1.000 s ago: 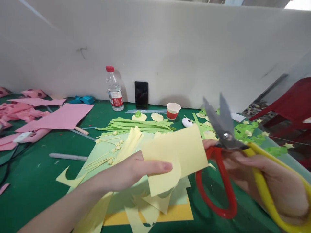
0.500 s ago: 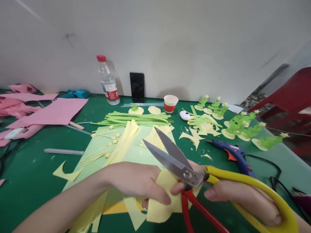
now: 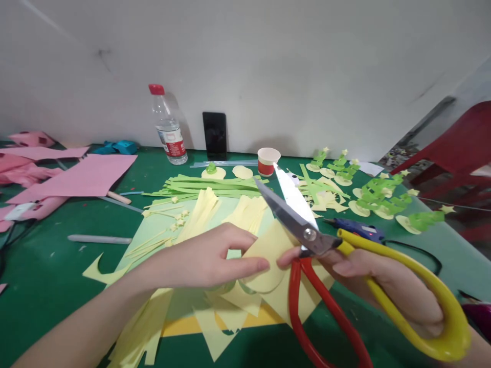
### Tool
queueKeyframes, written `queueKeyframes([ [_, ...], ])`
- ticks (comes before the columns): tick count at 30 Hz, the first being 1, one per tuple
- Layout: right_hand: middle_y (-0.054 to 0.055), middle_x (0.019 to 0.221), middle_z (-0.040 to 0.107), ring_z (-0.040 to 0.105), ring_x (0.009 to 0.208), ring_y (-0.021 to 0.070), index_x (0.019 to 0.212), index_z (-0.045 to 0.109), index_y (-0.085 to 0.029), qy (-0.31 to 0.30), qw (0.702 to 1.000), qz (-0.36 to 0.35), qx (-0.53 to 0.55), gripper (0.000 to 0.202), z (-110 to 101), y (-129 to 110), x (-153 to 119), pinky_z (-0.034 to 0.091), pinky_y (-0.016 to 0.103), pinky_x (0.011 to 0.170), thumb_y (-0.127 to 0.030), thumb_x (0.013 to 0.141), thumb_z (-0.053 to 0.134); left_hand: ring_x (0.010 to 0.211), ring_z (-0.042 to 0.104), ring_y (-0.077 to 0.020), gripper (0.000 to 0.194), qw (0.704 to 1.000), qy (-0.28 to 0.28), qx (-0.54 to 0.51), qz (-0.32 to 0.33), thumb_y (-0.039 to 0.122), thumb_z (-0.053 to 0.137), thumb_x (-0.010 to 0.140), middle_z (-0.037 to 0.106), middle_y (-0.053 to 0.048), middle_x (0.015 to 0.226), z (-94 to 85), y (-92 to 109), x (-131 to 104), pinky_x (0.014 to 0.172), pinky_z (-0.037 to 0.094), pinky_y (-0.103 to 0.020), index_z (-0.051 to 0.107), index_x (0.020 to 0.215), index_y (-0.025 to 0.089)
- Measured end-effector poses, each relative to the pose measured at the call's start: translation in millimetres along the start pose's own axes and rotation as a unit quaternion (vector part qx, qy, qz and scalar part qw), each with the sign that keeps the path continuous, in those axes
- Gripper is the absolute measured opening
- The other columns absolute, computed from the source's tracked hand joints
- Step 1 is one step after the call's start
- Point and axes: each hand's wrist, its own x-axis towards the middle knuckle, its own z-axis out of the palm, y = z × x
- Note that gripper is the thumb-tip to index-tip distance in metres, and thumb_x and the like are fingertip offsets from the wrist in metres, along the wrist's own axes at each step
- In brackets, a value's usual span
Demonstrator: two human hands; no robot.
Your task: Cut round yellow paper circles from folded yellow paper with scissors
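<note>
A piece of pale yellow paper (image 3: 270,255) with a curved lower edge is pinched between the thumb and fingers of my left hand (image 3: 215,255). My right hand (image 3: 391,286) is closed round the yellow handle of a pair of scissors (image 3: 310,235), and its fingertips also touch the paper's right side. The blades are apart and point up and away, above the paper. A red handle hangs below the pivot. Under my hands lie cut yellow scraps (image 3: 215,332), yellow strips (image 3: 199,217) and a light green sheet (image 3: 226,207).
A bottle (image 3: 171,135), a phone (image 3: 215,135) and a paper cup (image 3: 267,161) stand near the wall. Green strips (image 3: 215,186) lie behind the sheet. At right are green spiral pieces (image 3: 383,197) and a glue gun (image 3: 356,230); pink paper (image 3: 84,176) is at left.
Both hands have moved up with the paper and scissors, uncovering more yellow scraps below. The paper has turned, and its rounded edge shows more. The scissors now overlap the cup's edge.
</note>
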Motion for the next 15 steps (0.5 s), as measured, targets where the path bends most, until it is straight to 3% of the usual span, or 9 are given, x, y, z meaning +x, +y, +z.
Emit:
queueKeyframes([
  [6,-0.003,0.104,0.067,0.044,0.118,0.0215,0.092,0.071,-0.026,0.058,0.997,-0.022,0.052,0.031,1,-4,-1,0.018,0.032,0.109,-0.022,0.071,0.048,0.057,0.037,-0.0122,0.038,0.997,0.070,0.004,0.020,0.043,0.036,0.086,0.034,0.004,0.059,8.8,5,3,0.053,0.024,-0.026,0.038,0.058,0.018],
  [10,-0.005,0.107,0.065,0.042,0.120,0.0234,0.088,0.072,-0.028,0.069,0.995,-0.024,0.069,0.030,3,-7,-2,0.020,0.037,0.108,-0.021,0.069,0.049,0.057,0.036,-0.0126,0.037,0.995,0.096,-0.040,0.005,0.046,0.037,0.086,0.034,0.004,0.059,17.0,5,2,0.054,0.028,-0.024,0.039,0.060,0.019],
  [15,-0.003,0.107,0.066,0.039,0.123,0.0255,0.084,0.070,-0.027,0.054,0.994,-0.020,0.090,0.028,5,-6,-1,0.022,0.040,0.108,-0.021,0.065,0.051,0.055,0.036,-0.0140,0.037,0.988,0.154,-0.018,-0.012,0.046,0.048,0.081,0.033,0.003,0.057,22.3,2,0,0.049,0.024,-0.025,0.043,0.055,0.020],
])
